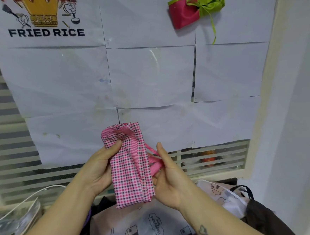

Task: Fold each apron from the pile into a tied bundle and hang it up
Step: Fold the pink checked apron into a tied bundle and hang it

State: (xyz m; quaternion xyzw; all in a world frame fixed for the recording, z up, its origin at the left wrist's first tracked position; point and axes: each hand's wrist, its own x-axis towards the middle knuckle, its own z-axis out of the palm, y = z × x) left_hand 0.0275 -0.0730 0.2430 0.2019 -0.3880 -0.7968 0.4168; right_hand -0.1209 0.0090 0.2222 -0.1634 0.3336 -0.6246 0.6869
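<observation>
My left hand grips the folded pink-checked apron, thumb pressed on its upper half, I judge to stop the folds springing open. My right hand, just beside it, holds the pink straps, likely ready for wrapping. High above the right hand hangs a tied red-and-green bundle. The contents of the pale printed bags below are hidden.

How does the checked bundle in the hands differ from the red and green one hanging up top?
The checked apron is pink with dark checks; the hanging bundle is plain red with green. The checked apron is held by the left hand, its pink strap untied in the right hand; the hanging bundle is already up, its green tie knotted, one end dangling. Both are folded into compact packets.
</observation>
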